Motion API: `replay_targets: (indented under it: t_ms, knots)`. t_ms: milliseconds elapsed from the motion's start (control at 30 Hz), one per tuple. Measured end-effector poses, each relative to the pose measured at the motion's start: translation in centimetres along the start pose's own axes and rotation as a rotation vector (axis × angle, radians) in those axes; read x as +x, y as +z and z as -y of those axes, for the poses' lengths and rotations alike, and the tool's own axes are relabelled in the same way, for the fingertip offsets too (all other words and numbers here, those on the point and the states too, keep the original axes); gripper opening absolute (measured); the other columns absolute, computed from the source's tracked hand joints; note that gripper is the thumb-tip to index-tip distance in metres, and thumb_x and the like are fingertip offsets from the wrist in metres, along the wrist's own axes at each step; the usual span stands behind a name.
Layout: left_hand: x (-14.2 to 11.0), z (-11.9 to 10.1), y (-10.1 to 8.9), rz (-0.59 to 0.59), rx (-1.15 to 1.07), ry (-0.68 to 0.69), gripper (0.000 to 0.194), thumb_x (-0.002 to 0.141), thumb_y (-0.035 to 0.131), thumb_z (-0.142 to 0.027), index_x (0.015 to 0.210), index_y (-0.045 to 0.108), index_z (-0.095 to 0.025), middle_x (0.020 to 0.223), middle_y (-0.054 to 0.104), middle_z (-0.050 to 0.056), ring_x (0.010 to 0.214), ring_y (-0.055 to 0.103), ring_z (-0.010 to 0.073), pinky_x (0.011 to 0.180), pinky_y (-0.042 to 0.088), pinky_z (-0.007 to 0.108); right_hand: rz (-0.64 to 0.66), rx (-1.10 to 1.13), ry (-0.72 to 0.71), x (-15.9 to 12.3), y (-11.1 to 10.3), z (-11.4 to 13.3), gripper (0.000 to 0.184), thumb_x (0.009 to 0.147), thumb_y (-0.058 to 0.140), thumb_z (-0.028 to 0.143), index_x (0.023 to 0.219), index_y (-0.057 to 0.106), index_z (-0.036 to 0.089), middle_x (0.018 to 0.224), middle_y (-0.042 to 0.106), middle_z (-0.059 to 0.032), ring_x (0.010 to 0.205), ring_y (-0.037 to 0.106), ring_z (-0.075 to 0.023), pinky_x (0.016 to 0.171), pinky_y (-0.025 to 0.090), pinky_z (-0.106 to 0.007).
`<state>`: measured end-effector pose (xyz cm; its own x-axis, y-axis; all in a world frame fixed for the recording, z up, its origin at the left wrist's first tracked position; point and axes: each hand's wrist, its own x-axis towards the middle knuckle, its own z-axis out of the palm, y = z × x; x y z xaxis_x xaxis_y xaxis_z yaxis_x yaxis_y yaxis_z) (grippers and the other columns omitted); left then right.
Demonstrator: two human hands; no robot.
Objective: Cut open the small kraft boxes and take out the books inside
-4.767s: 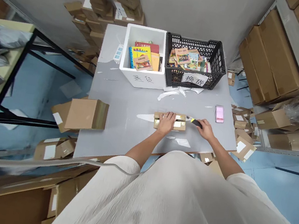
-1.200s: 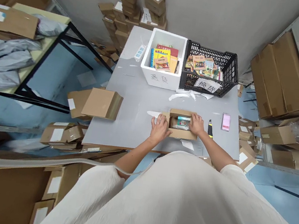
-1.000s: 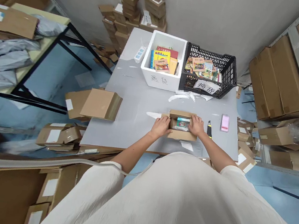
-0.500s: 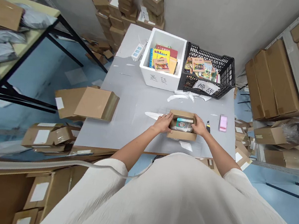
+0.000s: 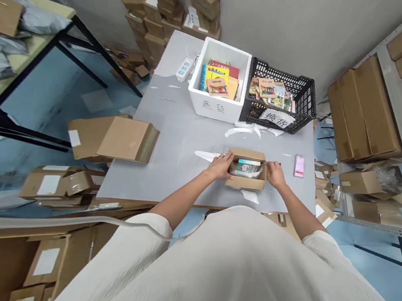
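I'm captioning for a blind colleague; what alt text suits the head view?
A left hand holds an open cardboard box containing a partly teal item, the right hand beside its other end. Behind, a white bin and black crate hold books.

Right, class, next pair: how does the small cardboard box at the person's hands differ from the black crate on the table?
The cardboard box is brown and solid-walled, while the black crate has walls full of holes. The cardboard box is smaller than the black crate. The left hand touches the cardboard box, whereas neither hand touches the black crate. Both are open-topped with things inside.
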<state>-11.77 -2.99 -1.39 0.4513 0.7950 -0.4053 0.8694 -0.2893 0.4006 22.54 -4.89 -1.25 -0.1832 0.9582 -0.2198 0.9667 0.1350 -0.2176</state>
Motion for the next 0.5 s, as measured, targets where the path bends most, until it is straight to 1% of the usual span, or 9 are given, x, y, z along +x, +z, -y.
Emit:
replay_targets:
  t_ms: [33, 100, 200, 333, 500]
  knots:
    - [0.0, -0.1, 0.0, 0.002, 0.001, -0.003, 0.131, 0.084, 0.095, -0.053, 0.186, 0.016, -0.030, 0.194, 0.016, 0.016, 0.168, 0.037, 0.0475, 0.133, 0.039, 0.055, 0.030, -0.012, -0.058, 0.1, -0.2, 0.4, 0.051, 0.098, 0.051, 0.010, 0.145, 0.069, 0.015, 0.139, 0.067, -0.0204, 0.124, 0.060, -0.0341, 0.109, 0.050, -0.044]
    - [-0.1, -0.1, 0.0, 0.005, 0.001, -0.008, 0.130, 0.085, 0.094, -0.053, 0.186, 0.015, -0.031, 0.194, 0.016, 0.015, 0.168, 0.037, 0.0478, 0.133, 0.038, 0.056, 0.075, -0.054, -0.149, 0.3, -0.5, 1.2, 0.049, 0.099, 0.051, 0.009, 0.144, 0.072, 0.015, 0.141, 0.068, -0.0200, 0.124, 0.060, -0.0340, 0.109, 0.049, -0.043]
    - [-0.1, -0.1, -0.1, 0.014, -0.007, -0.016, 0.130, 0.085, 0.095, -0.053, 0.186, 0.016, -0.031, 0.194, 0.014, 0.015, 0.169, 0.036, 0.0486, 0.133, 0.037, 0.056, 0.132, -0.135, -0.217, 0.7, -1.0, 2.4, 0.047, 0.101, 0.054, 0.012, 0.144, 0.074, 0.014, 0.148, 0.068, -0.0200, 0.130, 0.058, -0.0361, 0.111, 0.046, -0.046]
    - [-0.1, -0.2, -0.1, 0.014, -0.016, -0.015, 0.130, 0.086, 0.093, -0.055, 0.186, 0.015, -0.030, 0.194, 0.015, 0.015, 0.169, 0.036, 0.0493, 0.133, 0.038, 0.057, 0.212, -0.237, -0.223, 1.6, -1.3, 3.8, 0.049, 0.102, 0.058, 0.016, 0.148, 0.073, 0.017, 0.157, 0.066, -0.0184, 0.138, 0.055, -0.0381, 0.111, 0.044, -0.047]
    - [0.0, -0.3, 0.0, 0.009, -0.030, -0.021, 0.128, 0.085, 0.095, -0.052, 0.186, 0.018, -0.032, 0.194, 0.016, 0.014, 0.169, 0.036, 0.0487, 0.133, 0.039, 0.058, 0.267, -0.296, -0.202, 2.6, -1.3, 5.1, 0.054, 0.099, 0.061, 0.017, 0.152, 0.069, 0.018, 0.154, 0.069, -0.0199, 0.138, 0.055, -0.0396, 0.111, 0.041, -0.049]
